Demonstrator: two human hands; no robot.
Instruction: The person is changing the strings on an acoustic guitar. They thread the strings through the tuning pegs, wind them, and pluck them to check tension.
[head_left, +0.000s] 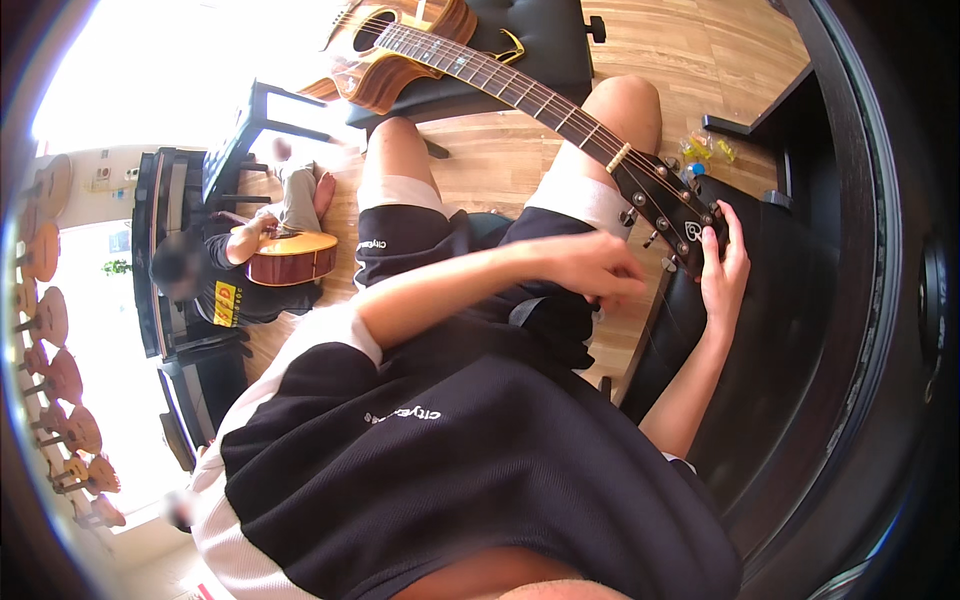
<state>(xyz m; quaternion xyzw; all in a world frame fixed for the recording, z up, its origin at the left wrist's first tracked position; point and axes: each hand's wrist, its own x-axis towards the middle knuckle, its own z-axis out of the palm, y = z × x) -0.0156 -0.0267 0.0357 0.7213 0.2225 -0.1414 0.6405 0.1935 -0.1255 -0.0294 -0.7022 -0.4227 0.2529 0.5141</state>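
An acoustic guitar (450, 60) lies slantwise, its body on a black padded bench and its neck reaching over my right thigh. My right hand (724, 259) grips the end of the black headstock (664, 206), thumb on its face and fingers around the far edge. Metal tuning pegs line both edges of the headstock, and strings run over the pale nut (618, 158). My left hand (604, 270) is left of and below the headstock, fingers curled and blurred; whether it holds anything is unclear. A gold-coloured capo (513, 46) rests on the bench beside the neck.
Beneath the bench (559, 45) is a wood floor. Small plastic packets (701, 142) lie near a black padded seat (772, 315) at right. At left, a person (255, 262) sits with another acoustic guitar (292, 257), near black keyboards. Several instruments (52, 319) hang along the left wall.
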